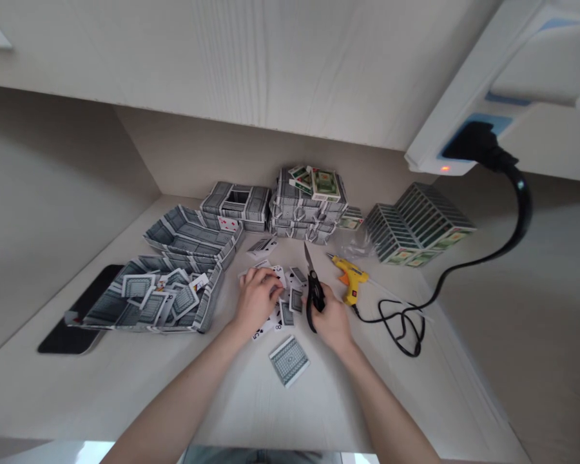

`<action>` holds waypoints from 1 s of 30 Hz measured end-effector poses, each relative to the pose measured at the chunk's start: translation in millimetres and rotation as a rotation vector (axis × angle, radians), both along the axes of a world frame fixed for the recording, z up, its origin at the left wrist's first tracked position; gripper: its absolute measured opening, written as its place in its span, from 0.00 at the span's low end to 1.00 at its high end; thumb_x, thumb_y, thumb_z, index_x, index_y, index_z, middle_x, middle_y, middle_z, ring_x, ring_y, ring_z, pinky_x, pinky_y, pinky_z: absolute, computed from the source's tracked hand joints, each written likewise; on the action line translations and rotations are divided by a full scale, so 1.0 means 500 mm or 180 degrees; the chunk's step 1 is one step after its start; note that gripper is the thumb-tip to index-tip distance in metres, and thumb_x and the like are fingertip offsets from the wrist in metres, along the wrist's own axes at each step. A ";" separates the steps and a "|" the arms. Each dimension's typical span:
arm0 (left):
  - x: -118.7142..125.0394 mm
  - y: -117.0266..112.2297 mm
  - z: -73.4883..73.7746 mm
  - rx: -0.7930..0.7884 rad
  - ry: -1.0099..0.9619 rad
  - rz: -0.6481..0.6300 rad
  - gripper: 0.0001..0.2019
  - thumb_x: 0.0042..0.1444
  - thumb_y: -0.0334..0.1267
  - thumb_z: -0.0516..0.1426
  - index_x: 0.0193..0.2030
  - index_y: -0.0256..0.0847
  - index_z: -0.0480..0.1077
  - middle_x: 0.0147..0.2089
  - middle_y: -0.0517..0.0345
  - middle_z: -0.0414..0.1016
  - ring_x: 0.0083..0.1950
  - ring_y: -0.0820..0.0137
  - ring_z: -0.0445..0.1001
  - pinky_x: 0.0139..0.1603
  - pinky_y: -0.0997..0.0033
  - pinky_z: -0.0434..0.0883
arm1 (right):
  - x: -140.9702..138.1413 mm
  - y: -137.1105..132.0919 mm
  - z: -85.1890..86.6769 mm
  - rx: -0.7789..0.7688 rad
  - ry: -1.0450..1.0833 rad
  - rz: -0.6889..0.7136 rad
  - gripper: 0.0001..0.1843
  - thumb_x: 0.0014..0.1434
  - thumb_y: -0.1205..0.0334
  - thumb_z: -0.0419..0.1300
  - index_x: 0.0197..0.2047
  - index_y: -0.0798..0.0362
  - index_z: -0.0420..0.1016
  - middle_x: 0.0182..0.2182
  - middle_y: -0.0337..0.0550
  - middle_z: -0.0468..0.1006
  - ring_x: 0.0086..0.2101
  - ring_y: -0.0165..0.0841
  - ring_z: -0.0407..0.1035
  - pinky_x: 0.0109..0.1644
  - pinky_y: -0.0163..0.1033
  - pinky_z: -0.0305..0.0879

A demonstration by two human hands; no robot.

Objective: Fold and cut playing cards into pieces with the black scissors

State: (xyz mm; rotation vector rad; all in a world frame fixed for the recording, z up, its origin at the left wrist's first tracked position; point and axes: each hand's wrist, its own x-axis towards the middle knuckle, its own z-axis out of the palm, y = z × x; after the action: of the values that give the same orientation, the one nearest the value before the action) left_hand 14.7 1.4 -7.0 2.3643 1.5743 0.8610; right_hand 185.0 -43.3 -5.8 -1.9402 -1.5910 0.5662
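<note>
My right hand grips the black handles of a pair of scissors, whose blades point away from me. My left hand is curled at the edge of a loose pile of cut playing cards, its thumb and fingertips closed on a playing card. Some pieces in the pile lie face up, others show their grey patterned backs. Nearer to me, a squarish block of cards rests back side up on the table.
On the left are two open trays built from cards, the front one holding pieces, over a black phone. Behind stand card-built boxes. A yellow glue gun, its cord and card-box stacks are right.
</note>
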 end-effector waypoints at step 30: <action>0.002 0.116 0.201 0.1167 -0.1116 0.1097 0.10 0.55 0.39 0.51 0.35 0.40 0.72 0.33 0.55 0.73 0.37 0.68 0.69 0.43 0.67 0.65 | -0.004 0.010 -0.009 0.0015 -0.0207 -0.0106 0.22 0.52 0.61 0.54 0.52 0.52 0.63 0.35 0.45 0.79 0.35 0.38 0.73 0.35 0.35 0.65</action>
State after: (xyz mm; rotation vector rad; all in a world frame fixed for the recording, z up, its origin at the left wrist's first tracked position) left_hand 15.6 59.2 93.6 2.0114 1.8160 1.6608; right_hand 183.2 -38.5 -10.4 -1.9963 -1.5949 0.4899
